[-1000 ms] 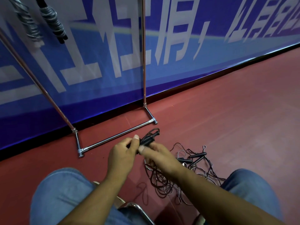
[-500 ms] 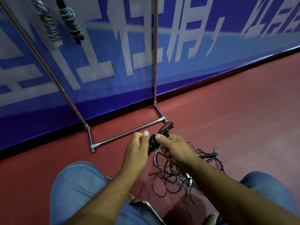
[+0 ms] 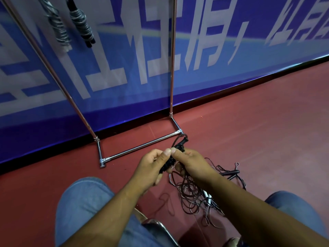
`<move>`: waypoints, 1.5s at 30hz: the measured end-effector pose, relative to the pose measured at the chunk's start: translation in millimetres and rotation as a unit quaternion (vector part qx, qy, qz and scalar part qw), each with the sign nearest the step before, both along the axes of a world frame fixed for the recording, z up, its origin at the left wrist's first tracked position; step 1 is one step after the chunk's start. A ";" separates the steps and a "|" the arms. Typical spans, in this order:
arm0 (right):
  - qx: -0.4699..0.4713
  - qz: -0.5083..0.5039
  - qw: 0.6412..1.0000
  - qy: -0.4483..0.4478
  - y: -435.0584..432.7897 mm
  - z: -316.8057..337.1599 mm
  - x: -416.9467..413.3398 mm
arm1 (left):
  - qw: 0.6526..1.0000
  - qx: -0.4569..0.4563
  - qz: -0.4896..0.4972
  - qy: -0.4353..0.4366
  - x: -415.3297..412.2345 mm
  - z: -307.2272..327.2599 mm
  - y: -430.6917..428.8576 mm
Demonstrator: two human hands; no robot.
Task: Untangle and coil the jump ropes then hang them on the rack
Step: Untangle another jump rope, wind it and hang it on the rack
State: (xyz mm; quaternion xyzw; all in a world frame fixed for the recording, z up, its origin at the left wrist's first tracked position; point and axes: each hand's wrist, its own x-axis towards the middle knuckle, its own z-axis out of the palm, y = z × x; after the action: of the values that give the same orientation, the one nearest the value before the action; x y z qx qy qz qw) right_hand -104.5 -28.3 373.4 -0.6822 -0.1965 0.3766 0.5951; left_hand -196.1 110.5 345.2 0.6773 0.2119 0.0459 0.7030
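We note both hands meeting just in front of the rack (image 3: 142,146) base bar. The left hand (image 3: 151,168) curls round a black jump rope bundle (image 3: 167,165), thumb pressed at its top. The right hand (image 3: 193,163) pinches the same bundle from the other side. Loose cords drop into the tangle of ropes (image 3: 192,195) on the red floor (image 3: 258,139) between the knees. Two coiled ropes (image 3: 81,24) hang upper left.

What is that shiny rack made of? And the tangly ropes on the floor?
The rack looks like chromed metal tube: mirror-bright, with clamped joints. The tangled ropes look like thin plastic-coated cord, dark and slightly glossy, though that is uncertain.
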 end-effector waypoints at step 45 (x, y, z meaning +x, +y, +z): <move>-0.232 0.244 0.853 -0.398 -9.1 19.1 44.0 | 0.880 0.439 -0.163 -0.077 -15.5 -17.2 25.5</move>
State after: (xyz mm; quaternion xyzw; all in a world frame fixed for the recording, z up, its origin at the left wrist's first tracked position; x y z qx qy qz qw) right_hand -60.4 -37.5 392.5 -0.8220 -0.4836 0.2411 0.1795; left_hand -211.7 136.0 328.0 0.9358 0.0018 0.0708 0.3452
